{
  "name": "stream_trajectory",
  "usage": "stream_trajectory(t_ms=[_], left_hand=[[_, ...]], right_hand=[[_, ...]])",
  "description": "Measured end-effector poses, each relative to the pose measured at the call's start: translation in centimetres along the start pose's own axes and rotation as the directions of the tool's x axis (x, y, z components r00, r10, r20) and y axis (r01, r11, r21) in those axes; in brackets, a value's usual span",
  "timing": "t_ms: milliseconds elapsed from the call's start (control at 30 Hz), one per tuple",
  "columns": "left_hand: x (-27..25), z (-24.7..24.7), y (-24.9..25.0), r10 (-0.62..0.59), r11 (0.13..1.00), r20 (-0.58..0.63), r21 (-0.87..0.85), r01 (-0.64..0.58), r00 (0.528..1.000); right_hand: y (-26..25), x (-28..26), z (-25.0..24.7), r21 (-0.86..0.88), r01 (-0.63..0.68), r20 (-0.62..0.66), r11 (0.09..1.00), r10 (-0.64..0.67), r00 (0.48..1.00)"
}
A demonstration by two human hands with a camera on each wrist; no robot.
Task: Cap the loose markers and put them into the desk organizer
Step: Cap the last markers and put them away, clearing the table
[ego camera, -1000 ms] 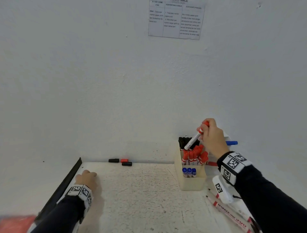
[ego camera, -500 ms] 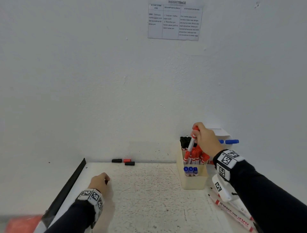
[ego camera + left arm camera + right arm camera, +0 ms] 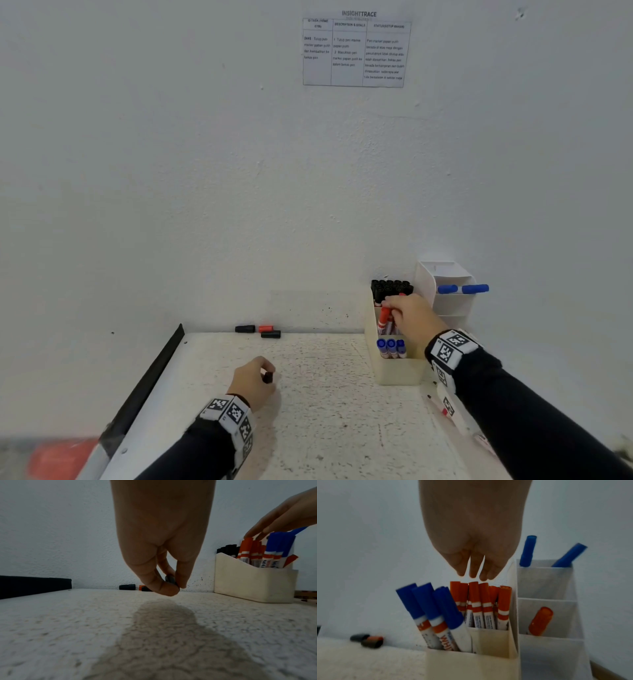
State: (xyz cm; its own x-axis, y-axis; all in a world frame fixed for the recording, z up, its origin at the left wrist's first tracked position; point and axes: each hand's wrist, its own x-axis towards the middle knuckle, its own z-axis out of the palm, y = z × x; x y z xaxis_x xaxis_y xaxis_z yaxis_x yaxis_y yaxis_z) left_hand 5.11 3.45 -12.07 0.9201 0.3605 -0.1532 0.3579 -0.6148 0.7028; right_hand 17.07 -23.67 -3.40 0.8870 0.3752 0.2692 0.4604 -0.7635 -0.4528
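Wall: plain white, a printed task sheet (image 3: 356, 51) stuck high up.
Table (image 3: 325, 411): speckled white, black strip along its left edge.
Desk organizer (image 3: 397, 371): cream, at the table's back right; blue, red and black capped markers upright in separate compartments.
Right hand (image 3: 412, 318): above the red markers (image 3: 481, 601), fingers straight, close together, tips just over the caps.
Left hand (image 3: 253, 382): over mid-table, thumb and fingers pinching a black cap (image 3: 170, 580).
Loose caps (image 3: 260, 331): two black, one red, against the wall.
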Motion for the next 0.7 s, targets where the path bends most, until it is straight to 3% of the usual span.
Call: stream_trajectory(t_ms=[100, 167, 233, 333, 400, 533, 700], left_hand=[[-0.6, 0.3, 0.4, -0.002, 1.000, 0.012, -0.023, 0.002, 1.000], [-1.1, 0.7, 0.7, -0.013, 0.999, 0.003, -0.044, 0.013, 1.000], [-1.7, 1.1, 1.1, -0.023, 0.997, -0.013, -0.070, 0.022, 1.000], [-2.6, 1.9, 1.9, -0.028, 0.995, -0.010, -0.098, 0.026, 1.000], [-3.2, 2.6, 2.4, -0.018, 0.993, 0.002, -0.119, 0.018, 1.000], [-4.5, 4.3, 3.5, -0.010, 0.985, 0.024, -0.171, 0.014, 1.000], [-6.1, 5.8, 4.3, 0.044, 0.991, 0.047, -0.132, -0.037, 0.998]], right_hand=[[-0.2, -0.9, -0.8, 0.056, -0.007, -0.062, 0.998, 0.010, 0.998], [0.1, -1.8, -1.7, 0.167, -0.072, -0.192, 0.983, 0.104, 0.976], [0.9, -2.9, -2.6, 0.211, -0.163, -0.228, 0.964, 0.211, 0.951], [3.2, -5.2, -3.1, 0.181, -0.374, -0.160, 0.909, 0.403, 0.901], [4.5, -7.3, -2.6, 0.095, -0.480, -0.049, 0.872, 0.486, 0.873], [5.8, -11.7, -0.2, -0.213, -0.487, 0.231, 0.847, 0.528, 0.817], [6.5, -14.1, 2.2, -0.321, -0.484, 0.243, 0.814, 0.565, 0.789]])
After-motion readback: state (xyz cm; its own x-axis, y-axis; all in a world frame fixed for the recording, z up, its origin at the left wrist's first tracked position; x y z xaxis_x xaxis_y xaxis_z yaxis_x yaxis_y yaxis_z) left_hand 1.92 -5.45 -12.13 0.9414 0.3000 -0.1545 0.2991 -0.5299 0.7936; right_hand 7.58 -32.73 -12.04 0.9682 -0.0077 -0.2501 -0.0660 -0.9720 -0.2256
